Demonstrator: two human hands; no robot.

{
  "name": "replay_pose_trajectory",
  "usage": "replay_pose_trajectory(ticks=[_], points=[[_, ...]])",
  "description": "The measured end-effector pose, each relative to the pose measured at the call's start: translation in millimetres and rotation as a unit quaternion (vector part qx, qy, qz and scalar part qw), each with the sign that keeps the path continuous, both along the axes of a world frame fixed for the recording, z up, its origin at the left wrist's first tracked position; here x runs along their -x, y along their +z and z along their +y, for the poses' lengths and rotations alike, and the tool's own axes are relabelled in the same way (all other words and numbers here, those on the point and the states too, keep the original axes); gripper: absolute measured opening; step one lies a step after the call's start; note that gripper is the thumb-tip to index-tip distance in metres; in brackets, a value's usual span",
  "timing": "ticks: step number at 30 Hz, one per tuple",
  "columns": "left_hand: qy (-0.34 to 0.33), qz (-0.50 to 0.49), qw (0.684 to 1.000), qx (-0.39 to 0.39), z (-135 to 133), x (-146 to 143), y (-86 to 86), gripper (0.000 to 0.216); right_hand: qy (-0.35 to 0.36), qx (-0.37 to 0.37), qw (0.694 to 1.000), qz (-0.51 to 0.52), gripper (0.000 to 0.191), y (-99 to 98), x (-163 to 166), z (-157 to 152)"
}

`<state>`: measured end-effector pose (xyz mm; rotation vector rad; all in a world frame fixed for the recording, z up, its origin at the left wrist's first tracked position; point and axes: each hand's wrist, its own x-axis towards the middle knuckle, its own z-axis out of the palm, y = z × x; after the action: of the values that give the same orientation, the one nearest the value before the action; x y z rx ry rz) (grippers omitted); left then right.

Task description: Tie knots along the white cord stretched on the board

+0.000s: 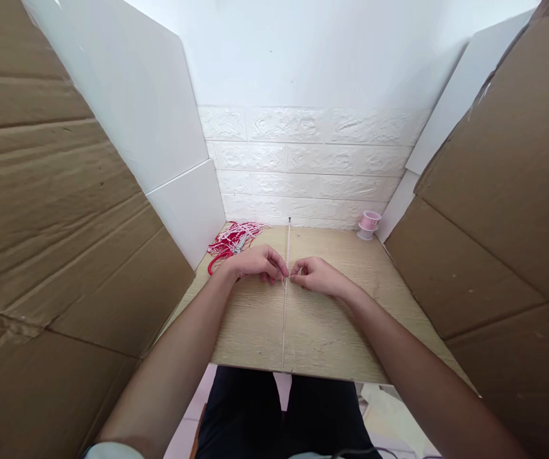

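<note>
A pale cord [284, 331] runs down the middle of the wooden table, from a small dark hook or pin [290, 220] at the back to the front edge. Its far stretch [288, 242] looks thicker, like braided or knotted cord. My left hand [265, 262] is beside the cord on the left, thumb and fingers pinched on a thin pale thread [284, 284] that loops below the fingertips. From the right, my right hand [316, 275] comes up to the same spot, its fingertips pinched together by the cord. What lies between the right fingertips is too small to be sure, but appears to be thread.
Behind my left hand lie red-handled scissors [221, 258] on a tangled heap of red and pink cords [236, 237]. Two stacked spools [368, 224], one with pink thread, stand at the back right. Cardboard panels [64, 191] flank the table [341, 338]; a white brick-patterned wall [312, 153] closes the back.
</note>
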<state>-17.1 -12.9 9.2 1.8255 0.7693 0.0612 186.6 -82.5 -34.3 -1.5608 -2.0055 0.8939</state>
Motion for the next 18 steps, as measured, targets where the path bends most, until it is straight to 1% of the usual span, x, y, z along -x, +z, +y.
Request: replay_pose_trajectory(ticks=[5, 10, 13, 18], points=[[-0.007, 0.009, 1.000, -0.022, 0.7, 1.7, 0.5, 0.037, -0.001, 0.009, 1.000, -0.002, 0.021, 4.7, 1.1, -1.2], [-0.028, 0.035, 0.998, -0.053, 2.3, 3.0, 1.1, 0.042, -0.002, 0.008, 1.000, -0.006, 0.021, 6.7, 1.4, -2.2], [-0.044, 0.049, 0.995, -0.073, 4.0, 3.1, 0.2, 0.041, -0.004, 0.011, 1.000, -0.006, 0.020, 7.4, 1.6, -2.7], [-0.057, 0.052, 0.994, -0.083, 5.5, 2.1, -3.1, 0.040, -0.005, 0.026, 1.000, 0.014, 0.018, 6.9, 1.8, -2.8]])
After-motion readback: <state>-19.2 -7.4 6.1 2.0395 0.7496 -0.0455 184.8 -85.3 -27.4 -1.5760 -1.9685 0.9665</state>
